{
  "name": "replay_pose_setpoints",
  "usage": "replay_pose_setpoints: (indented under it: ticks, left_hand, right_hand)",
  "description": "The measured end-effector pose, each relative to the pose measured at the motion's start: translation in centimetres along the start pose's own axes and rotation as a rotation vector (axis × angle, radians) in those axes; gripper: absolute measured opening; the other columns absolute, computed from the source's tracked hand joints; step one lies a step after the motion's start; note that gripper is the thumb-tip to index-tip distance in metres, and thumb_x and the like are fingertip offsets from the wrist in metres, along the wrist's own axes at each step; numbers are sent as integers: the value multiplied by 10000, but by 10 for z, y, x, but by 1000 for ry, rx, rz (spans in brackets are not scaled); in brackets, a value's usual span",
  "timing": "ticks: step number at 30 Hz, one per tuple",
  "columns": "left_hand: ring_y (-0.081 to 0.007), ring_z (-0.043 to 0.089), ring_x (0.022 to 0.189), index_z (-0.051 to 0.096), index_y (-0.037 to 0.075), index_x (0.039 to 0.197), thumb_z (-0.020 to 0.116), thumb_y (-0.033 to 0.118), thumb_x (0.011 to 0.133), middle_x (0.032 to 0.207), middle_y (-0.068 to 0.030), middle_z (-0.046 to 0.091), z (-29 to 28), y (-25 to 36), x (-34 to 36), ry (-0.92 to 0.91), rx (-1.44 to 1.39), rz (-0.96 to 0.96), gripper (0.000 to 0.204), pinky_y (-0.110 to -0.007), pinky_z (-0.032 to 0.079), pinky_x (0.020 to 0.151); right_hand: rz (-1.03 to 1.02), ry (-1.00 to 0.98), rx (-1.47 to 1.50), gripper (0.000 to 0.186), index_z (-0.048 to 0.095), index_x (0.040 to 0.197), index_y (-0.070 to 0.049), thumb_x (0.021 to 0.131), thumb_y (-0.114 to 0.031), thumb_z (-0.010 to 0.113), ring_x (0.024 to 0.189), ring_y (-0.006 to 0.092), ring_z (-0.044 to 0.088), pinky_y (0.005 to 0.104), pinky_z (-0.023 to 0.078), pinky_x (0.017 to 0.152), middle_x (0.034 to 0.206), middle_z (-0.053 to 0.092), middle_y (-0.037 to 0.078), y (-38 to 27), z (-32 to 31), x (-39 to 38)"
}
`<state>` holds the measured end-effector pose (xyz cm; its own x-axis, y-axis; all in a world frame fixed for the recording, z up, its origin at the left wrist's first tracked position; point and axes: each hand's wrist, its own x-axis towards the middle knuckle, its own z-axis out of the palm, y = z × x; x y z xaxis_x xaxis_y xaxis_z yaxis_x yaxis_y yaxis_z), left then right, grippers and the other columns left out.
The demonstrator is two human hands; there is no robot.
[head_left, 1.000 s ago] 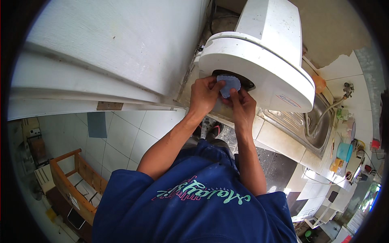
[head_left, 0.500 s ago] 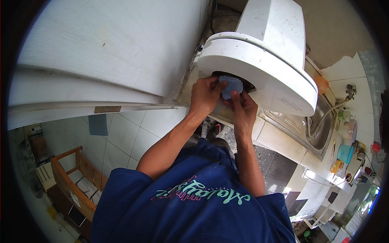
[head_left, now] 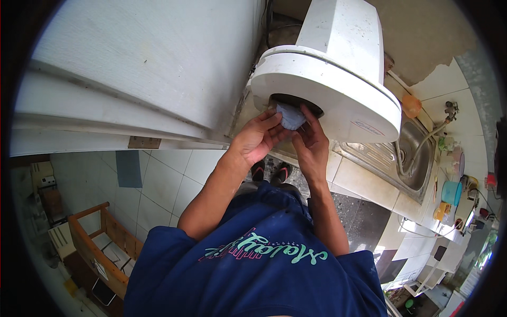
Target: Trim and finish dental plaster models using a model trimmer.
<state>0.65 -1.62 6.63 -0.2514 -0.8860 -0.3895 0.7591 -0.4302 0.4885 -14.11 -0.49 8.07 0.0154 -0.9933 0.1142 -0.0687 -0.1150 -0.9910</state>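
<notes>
A small blue-grey disc with a scalloped edge [head_left: 290, 117] is held between my hands, in front of a dark oval opening [head_left: 312, 108] in a white, rounded appliance [head_left: 327, 87]. My left hand [head_left: 254, 138] pinches the disc's left side, its thumb on top and the other fingers curled beneath, palm partly upturned. On the other side, my right hand [head_left: 312, 148] has its index finger and thumb around the disc's right edge. The fingers behind the disc are partly hidden.
A steel sink [head_left: 414, 158] with a hose is set in the tiled counter [head_left: 364, 182] at right. On the left stands a large white panel [head_left: 142, 63]. A wooden frame [head_left: 97, 238] sits on the floor at lower left. Bottles and cups line the right wall.
The disc has shifted slightly left and down in view and tilted. My left palm has turned upward, and my right thumb has moved off the disc's face to below its edge.
</notes>
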Motion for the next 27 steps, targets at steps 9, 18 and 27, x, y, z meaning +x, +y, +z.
replay_pose_setpoints:
  ticks: [9,18,27]
  left_hand:
    - [-153,599,950,609,37,1024,673,101,875,1022,-60,626,-5,-10,10,69,-178,-16,175,-273,525,846]
    - [-151,580,902,575,34,1025,681,35,852,963,-68,587,17,4,21,192,-242,-11,202,-228,539,785]
    - [-163,589,890,568,13,1032,640,25,872,982,-85,584,21,8,23,232,-265,-13,176,-221,583,751]
  right_hand:
    - [547,234,868,207,573,1108,20,934,-93,580,1019,200,609,316,514,918,1077,621,105,16,5,-1]
    - [534,225,927,180,585,1077,15,921,-76,593,1020,209,611,311,515,921,1061,624,103,15,8,15]
    - [564,339,861,191,559,1084,48,921,-48,581,1027,225,611,322,509,937,1071,611,125,14,18,16]
